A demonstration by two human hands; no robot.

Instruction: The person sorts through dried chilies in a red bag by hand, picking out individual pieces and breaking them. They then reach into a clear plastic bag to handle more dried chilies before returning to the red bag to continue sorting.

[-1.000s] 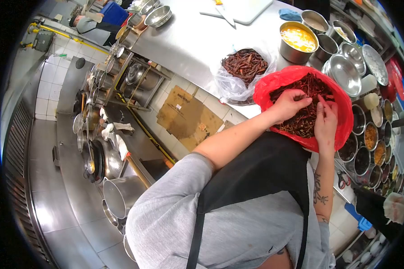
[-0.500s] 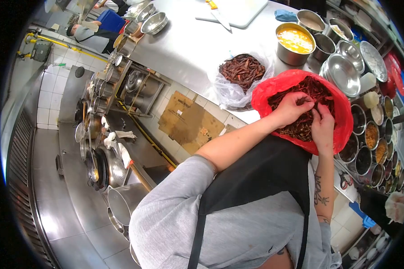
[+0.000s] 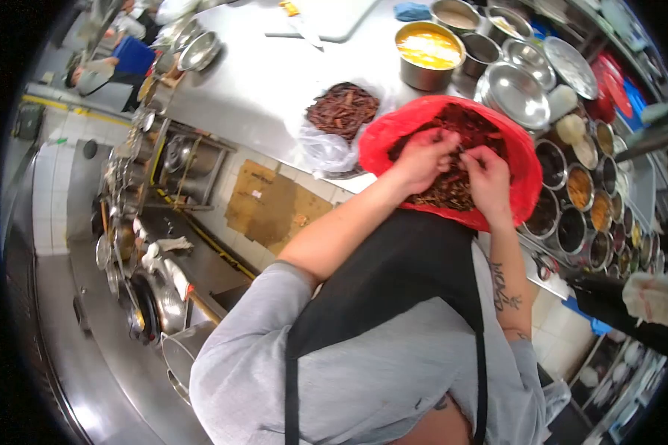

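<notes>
A red plastic bag (image 3: 525, 159) stands open at the table's edge, full of dark dried chilies (image 3: 453, 194). Over it, my left hand (image 3: 425, 161) has its fingers curled in a pinch, with a bit of dark red dried chili at the fingertips. Close beside it, my right hand (image 3: 488, 180) pinches with thumb and forefinger at the same small piece, which is partly hidden. To the left of the red bag, a clear plastic bag (image 3: 325, 153) holds more dried chili pieces (image 3: 341, 111).
A pot of yellow liquid (image 3: 429, 55) stands behind the red bag. Steel bowls (image 3: 516, 95) and several ingredient containers (image 3: 571, 230) crowd the right. A knife (image 3: 306, 31) lies by a white cutting board (image 3: 341, 15). Another person (image 3: 104, 78) is at far left.
My view has shifted, so the table, bags and hands appear further left and higher. Both hands stay over the red bag, their fingers still pinched close together.
</notes>
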